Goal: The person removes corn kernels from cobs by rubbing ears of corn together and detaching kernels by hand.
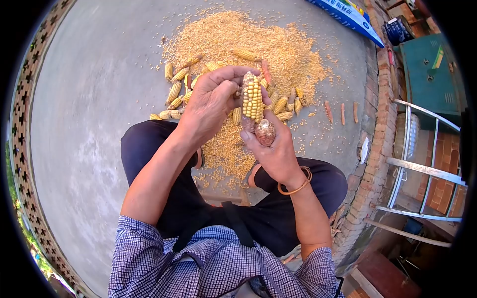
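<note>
Upright between my hands is an ear of corn (252, 102) with yellow kernels, bare along its left side and at its tip. My left hand (211, 102) is closed round its upper part, thumb bent against the bare side and fingers behind it. My right hand (276, 151) grips lower down, also closed round a stubby reddish-brown corn cob (265, 133) whose blunt end faces me. How the fingers sit behind the ear is hidden. Just beyond my hands lie several more ears (174, 92), some partly stripped.
A wide pile of loose kernels (238, 37) covers the concrete floor (94, 114) ahead, with more kernels between my feet. Stripped red cobs (343, 114) lie at right. A brick edge (380, 119), a metal ladder-like frame (422, 166), a green cabinet (427, 74) and a blue bag (348, 17) border the right.
</note>
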Tool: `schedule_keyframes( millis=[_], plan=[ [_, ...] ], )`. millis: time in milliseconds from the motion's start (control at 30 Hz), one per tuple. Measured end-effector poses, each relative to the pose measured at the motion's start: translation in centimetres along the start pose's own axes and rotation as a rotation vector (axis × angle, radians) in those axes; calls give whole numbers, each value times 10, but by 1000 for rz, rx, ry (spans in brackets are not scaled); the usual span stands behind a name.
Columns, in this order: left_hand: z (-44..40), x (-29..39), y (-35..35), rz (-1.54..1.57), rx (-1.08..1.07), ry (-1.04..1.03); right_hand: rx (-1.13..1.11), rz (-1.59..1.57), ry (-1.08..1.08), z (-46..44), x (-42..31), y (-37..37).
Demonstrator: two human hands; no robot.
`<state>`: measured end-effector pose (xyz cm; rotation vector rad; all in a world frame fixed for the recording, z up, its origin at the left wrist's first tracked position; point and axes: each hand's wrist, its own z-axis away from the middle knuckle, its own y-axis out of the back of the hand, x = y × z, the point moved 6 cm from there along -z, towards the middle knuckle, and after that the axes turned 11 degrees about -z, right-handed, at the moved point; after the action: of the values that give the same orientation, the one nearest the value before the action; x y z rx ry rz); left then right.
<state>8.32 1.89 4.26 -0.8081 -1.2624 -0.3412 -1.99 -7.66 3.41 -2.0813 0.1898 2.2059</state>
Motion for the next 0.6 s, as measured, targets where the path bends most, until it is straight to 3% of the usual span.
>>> schedule_keyframes(
  millis=[67, 167, 267, 600],
  plan=[
    [0, 0, -3, 86, -6, 5, -13, -72, -27, 1, 1, 2],
    [1, 6, -6, 77, -17, -22, -78, -317, -287, 7, 8, 1],
    [1, 8, -8, 14, 2, -37, -118, -542, -326, 6, 2, -3],
    [6, 9, -11, 20, -41, -78, -139, -529, -278, 5, 0, -5]
  ],
)
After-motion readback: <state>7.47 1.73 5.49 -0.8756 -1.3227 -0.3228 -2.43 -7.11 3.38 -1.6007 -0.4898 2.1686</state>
